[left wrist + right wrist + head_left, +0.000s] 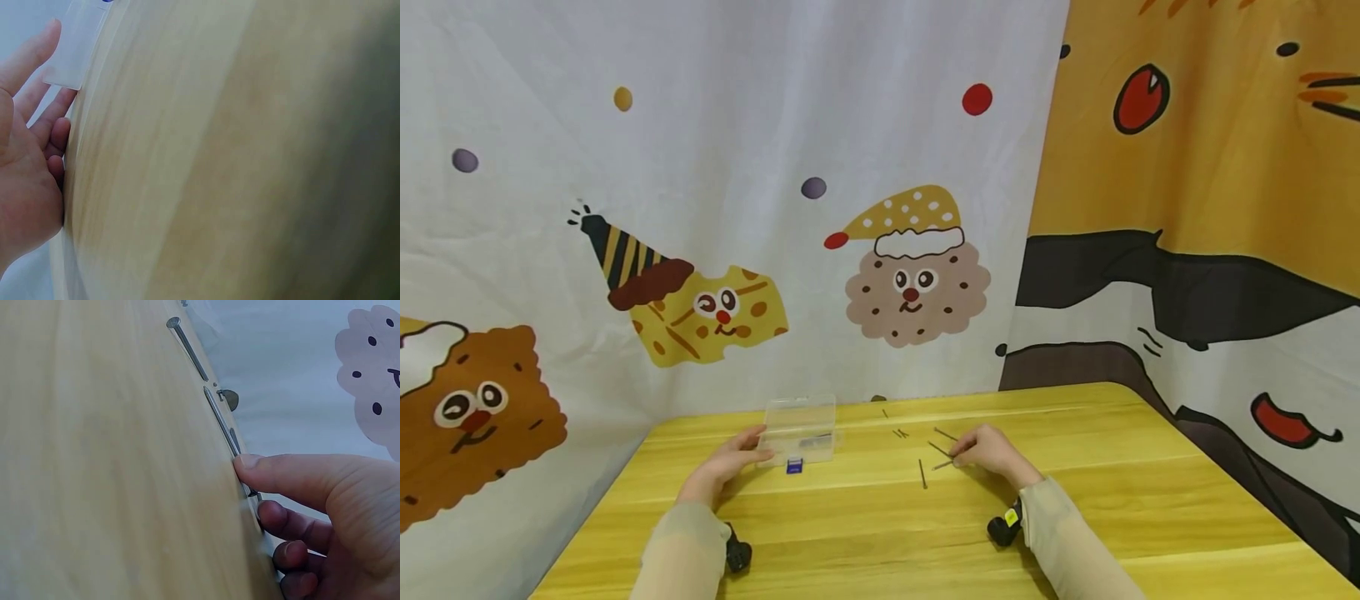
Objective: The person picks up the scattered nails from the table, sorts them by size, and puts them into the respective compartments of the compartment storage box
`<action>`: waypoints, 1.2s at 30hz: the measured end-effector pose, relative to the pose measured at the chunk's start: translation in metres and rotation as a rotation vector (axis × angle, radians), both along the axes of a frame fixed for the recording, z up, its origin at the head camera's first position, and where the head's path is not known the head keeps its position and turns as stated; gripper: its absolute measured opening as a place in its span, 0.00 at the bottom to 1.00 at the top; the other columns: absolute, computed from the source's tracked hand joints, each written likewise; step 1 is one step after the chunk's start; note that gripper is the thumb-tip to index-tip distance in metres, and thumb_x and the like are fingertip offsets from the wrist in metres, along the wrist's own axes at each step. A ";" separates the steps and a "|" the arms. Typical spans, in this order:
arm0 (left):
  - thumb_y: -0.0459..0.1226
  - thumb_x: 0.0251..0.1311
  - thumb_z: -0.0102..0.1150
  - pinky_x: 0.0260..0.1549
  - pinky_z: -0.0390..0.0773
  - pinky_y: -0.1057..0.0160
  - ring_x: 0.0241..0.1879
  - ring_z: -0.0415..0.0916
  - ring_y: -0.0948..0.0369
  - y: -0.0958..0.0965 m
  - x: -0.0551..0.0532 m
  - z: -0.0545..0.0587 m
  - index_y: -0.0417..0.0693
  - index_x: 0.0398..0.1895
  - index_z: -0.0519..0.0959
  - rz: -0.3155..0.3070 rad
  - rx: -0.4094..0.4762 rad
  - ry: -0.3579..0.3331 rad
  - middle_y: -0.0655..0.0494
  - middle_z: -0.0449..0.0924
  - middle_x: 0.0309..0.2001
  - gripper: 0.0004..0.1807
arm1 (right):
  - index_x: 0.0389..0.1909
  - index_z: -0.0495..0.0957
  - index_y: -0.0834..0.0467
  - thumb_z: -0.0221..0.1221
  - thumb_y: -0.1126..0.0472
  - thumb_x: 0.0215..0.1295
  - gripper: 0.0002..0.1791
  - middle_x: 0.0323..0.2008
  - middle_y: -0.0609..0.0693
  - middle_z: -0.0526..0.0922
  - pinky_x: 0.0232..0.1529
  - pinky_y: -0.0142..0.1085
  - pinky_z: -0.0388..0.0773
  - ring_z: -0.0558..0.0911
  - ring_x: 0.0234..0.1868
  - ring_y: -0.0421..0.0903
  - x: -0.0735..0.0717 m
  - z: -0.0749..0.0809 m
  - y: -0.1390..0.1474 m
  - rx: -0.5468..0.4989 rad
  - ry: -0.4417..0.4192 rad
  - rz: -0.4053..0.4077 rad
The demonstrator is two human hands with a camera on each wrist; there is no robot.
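Observation:
A clear plastic box [795, 457] with its lid raised stands toward the back of the table. My left hand [727, 463] is at the box's left side, its fingers fairly straight and its thumb spread; in the left wrist view the fingers reach the edge of the box [67, 62]. My right hand [989, 452] pinches a metal nail [220, 419] between thumb and fingers, low over the table. Another large nail [187, 349] lies just beyond it. In the head view a further nail [922, 473] lies left of that hand.
Small dark nails or screws [900, 433] lie between the box and my right hand. A small blue item [794, 466] is at the box's front. The wooden table [865, 533] ends at a patterned curtain [715, 125].

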State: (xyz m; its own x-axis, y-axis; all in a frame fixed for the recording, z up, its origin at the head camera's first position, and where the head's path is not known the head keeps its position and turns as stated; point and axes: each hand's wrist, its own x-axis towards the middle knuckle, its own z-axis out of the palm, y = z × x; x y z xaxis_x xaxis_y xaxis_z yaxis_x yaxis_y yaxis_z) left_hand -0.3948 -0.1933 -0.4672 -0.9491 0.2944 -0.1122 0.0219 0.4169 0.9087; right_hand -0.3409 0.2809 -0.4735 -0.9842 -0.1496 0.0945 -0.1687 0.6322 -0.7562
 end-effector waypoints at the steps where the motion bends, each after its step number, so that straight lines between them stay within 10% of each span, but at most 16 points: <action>1: 0.40 0.63 0.63 0.64 0.49 0.34 0.70 0.46 0.34 0.000 0.000 0.000 0.38 0.75 0.53 -0.002 -0.003 0.001 0.27 0.48 0.71 0.42 | 0.32 0.88 0.58 0.70 0.66 0.51 0.06 0.34 0.49 0.86 0.43 0.45 0.78 0.81 0.38 0.46 0.000 0.000 0.000 0.005 0.006 -0.001; 36: 0.41 0.63 0.63 0.64 0.50 0.35 0.70 0.46 0.35 0.001 -0.001 0.000 0.39 0.75 0.52 0.009 -0.032 -0.011 0.28 0.48 0.71 0.43 | 0.31 0.88 0.58 0.69 0.67 0.54 0.03 0.33 0.49 0.87 0.45 0.46 0.79 0.83 0.40 0.47 -0.004 0.000 0.013 0.022 0.026 0.060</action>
